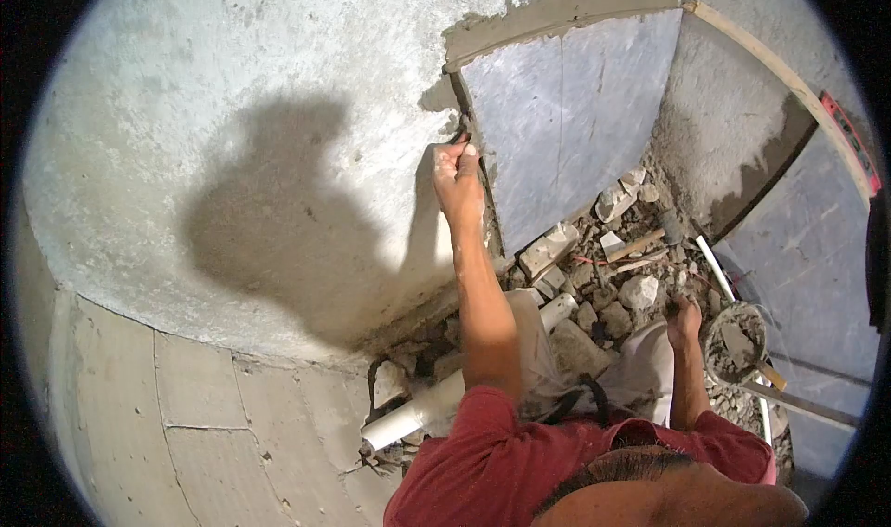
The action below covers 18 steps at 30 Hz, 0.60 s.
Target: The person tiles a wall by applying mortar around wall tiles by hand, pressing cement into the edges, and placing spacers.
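While your left hand (458, 176) pinches a small dark piece (458, 137) beside the grey slab (575, 109) at one o'clock, pressing hard could chip the slab's edge or loosen mortar (580, 6); your right hand's (686, 323) grip, toward four o'clock, is unclear.

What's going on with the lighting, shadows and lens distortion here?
Head view: fisheye bending, black corners; a big soft-edged shadow on the pale wall beside the left hand; whitish sheen on the gray slab; the dark item at that hand's fingertips is too small to make out.
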Available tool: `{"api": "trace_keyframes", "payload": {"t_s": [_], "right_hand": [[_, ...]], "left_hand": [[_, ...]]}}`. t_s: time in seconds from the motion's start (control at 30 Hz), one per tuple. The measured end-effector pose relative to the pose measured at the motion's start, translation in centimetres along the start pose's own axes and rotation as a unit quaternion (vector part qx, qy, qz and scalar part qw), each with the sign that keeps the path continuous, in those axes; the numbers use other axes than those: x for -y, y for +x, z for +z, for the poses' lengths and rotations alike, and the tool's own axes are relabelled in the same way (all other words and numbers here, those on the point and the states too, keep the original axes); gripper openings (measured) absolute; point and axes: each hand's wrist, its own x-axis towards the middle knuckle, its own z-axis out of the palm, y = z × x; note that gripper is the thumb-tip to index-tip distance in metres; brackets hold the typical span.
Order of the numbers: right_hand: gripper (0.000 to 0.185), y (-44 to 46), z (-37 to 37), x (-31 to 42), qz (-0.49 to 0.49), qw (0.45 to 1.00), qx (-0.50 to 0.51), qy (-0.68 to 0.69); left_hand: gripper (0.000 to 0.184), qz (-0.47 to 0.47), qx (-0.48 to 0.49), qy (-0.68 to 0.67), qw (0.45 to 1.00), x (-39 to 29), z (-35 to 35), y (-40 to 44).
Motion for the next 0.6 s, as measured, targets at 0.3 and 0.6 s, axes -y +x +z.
{"api": "trace_keyframes", "payload": {"t_s": [0.3, 0.6], "right_hand": [[0.006, 1.2, 3.2, -1.6, 0.016, 0.999, 0.038, -0.018], [0.012, -0.2, 5.4, -1.4, 0.003, 0.998, 0.053, -0.030]], "left_hand": [[0.005, 0.060, 0.001, 0.046, 0.997, 1.2, -0.5, 1.3], [0.012, 0.060, -0.040, 0.085, 0.994, -0.7, -1.2, 0.2]]}}
